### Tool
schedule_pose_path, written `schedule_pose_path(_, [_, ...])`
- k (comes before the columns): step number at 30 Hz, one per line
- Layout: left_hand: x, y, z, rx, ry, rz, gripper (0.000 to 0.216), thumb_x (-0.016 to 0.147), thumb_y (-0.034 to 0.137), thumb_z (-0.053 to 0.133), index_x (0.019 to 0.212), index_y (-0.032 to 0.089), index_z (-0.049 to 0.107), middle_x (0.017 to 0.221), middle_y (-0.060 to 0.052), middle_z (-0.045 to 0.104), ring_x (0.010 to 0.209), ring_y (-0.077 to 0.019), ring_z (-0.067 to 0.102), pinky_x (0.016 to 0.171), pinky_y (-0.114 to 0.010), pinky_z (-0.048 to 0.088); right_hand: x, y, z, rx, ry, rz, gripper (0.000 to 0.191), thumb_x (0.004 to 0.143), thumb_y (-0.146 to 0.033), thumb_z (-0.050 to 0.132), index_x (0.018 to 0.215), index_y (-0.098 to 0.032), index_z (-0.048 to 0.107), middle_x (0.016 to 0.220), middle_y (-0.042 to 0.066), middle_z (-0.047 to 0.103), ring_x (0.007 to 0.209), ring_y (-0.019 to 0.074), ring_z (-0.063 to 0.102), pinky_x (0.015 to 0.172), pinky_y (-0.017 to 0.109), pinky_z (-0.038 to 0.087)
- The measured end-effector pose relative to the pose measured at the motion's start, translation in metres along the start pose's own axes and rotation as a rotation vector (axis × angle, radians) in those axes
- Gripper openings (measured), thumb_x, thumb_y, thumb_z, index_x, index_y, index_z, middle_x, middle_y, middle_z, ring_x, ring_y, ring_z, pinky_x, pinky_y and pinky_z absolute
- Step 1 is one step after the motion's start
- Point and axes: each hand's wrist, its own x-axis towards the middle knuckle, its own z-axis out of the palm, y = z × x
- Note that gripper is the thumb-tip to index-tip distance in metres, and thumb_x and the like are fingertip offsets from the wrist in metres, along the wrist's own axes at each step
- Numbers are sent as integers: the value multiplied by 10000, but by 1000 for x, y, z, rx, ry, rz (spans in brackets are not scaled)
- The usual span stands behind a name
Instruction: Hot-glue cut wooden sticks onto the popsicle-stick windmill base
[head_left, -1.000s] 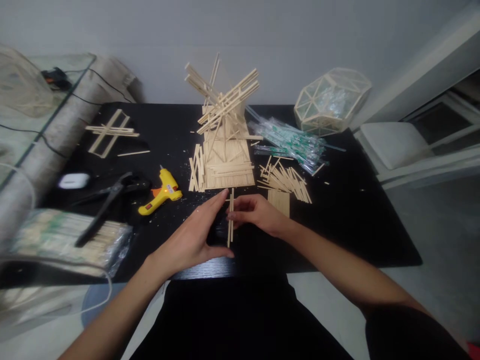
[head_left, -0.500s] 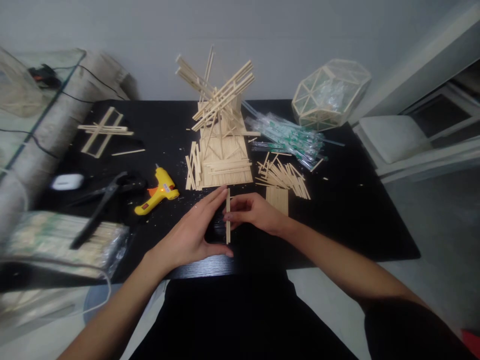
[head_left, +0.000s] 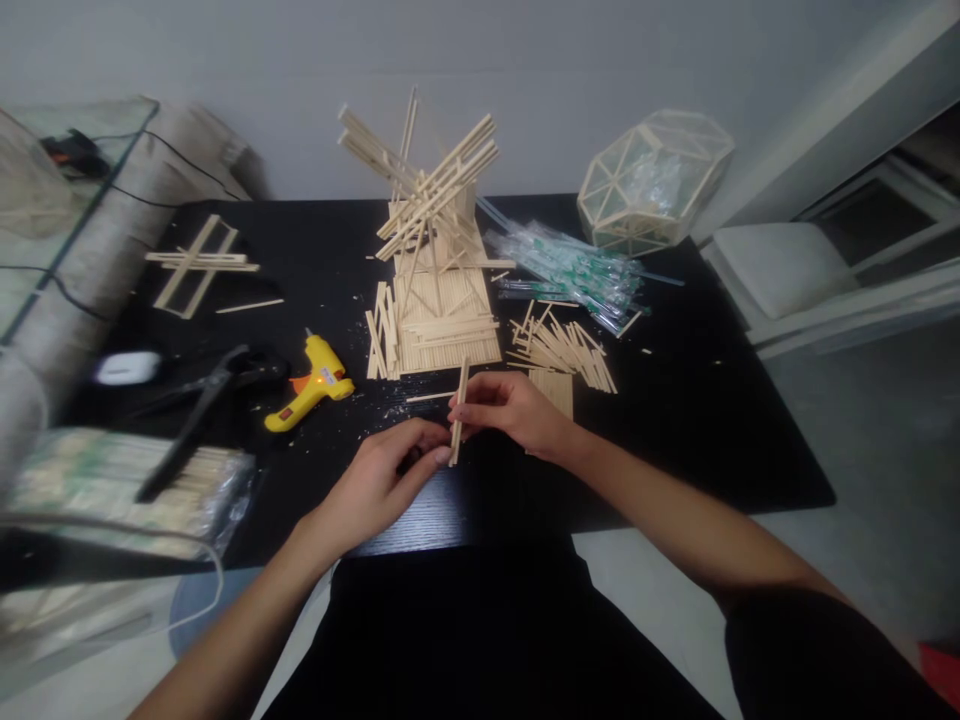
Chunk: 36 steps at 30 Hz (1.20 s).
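Label (head_left: pixel 328 376) on your yellow glue gun (head_left: pixel 301 404): too small to read. Green print (head_left: pixel 553 256) on the clear plastic wrappers (head_left: pixel 592 285): illegible. Your right grip (head_left: pixel 521 415) pinches thin wooden sticks (head_left: pixel 456 436) around mid-length, forearm in from the right. Sticks point away from you, over the counter (head_left: pixel 675 430), short of the windmill model (head_left: pixel 484 300). Left grip (head_left: pixel 382 480): fingers curled, thumb at the sticks' near end; can't tell if it's pinching.
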Motion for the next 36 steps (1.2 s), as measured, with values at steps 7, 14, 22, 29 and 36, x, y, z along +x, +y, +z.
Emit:
schedule_pose_path(7, [0, 1, -3, 25, 7, 27, 254, 1084, 344, 508, 916, 198, 630, 787, 15, 601, 701, -135, 556, 680, -266, 457, 3, 4, -2, -12, -7, -14, 348, 707, -400, 978, 875, -184, 762, 856, -3, 772, 729, 125, 741, 763, 306, 675])
schedule_pose_path(14, [1, 0, 0, -42, 41, -33, 215, 1077, 388, 538, 1049, 206, 648, 862, 10, 654, 766, -141, 602, 728, -264, 479, 3, 2, 0, 27, 7, -18, 362, 657, -385, 1005, 852, -185, 774, 822, -17, 764, 716, 115, 737, 746, 273, 671])
schedule_pose_path(22, [7, 2, 4, 31, 20, 95, 264, 1078, 334, 545, 856, 199, 598, 742, 35, 586, 668, -113, 560, 668, -235, 452, 2, 5, 0, 21, -4, 2, 336, 697, -384, 985, 881, -183, 787, 833, -6, 771, 742, 119, 737, 760, 279, 661])
schedule_pose_path(29, [0, -2, -7, 68, 98, 134, 261, 1074, 281, 521, 842, 195, 603, 706, 36, 572, 619, -106, 531, 607, -224, 435, 6, 8, -3, 13, -18, -6, 370, 699, -412, 983, 891, -178, 770, 844, -1, 762, 757, 129, 738, 780, 309, 667])
schedule_pose_path(36, [-5, 1, -32, 34, 414, 30, 407, 1089, 320, 510, 739, 187, 668, 680, 7, 664, 609, -105, 601, 608, -224, 485, 6, 8, -2, 11, -11, 9, 373, 679, -401, 987, 872, -172, 764, 844, 4, 761, 705, 114, 710, 773, 316, 663])
